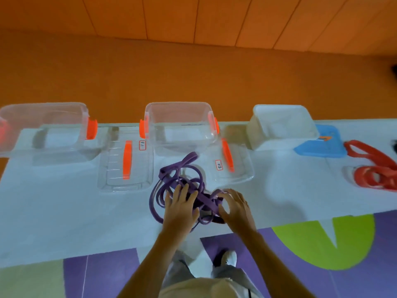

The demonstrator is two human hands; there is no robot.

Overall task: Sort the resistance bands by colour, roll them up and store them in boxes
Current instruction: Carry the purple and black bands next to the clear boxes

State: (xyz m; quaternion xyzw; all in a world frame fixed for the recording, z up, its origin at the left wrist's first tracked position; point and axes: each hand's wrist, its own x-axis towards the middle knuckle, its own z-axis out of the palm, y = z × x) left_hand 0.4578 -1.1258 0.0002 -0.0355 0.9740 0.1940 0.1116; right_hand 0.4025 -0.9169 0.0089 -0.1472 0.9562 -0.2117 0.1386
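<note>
Pressed flat with fingers spread, the left hand (180, 208) lies on the tangle of purple bands (205, 198). Beside it, the right hand (237, 208) curls its fingers and thumb round a wide strand of the same tangle. The bands lie in a loose heap on the white table (64, 201), just in front of the middle clear box (180, 117), one strap reaching up to the box's near wall. Two clear lids with orange handles flank that box, one (126, 166) to its front left, the other (231, 164) to its front right. Left of it stands a second clear box (43, 123); to its right, a white box (281, 125), then a blue lid (322, 145), and farthest right, red bands (373, 171) on the table.
</note>
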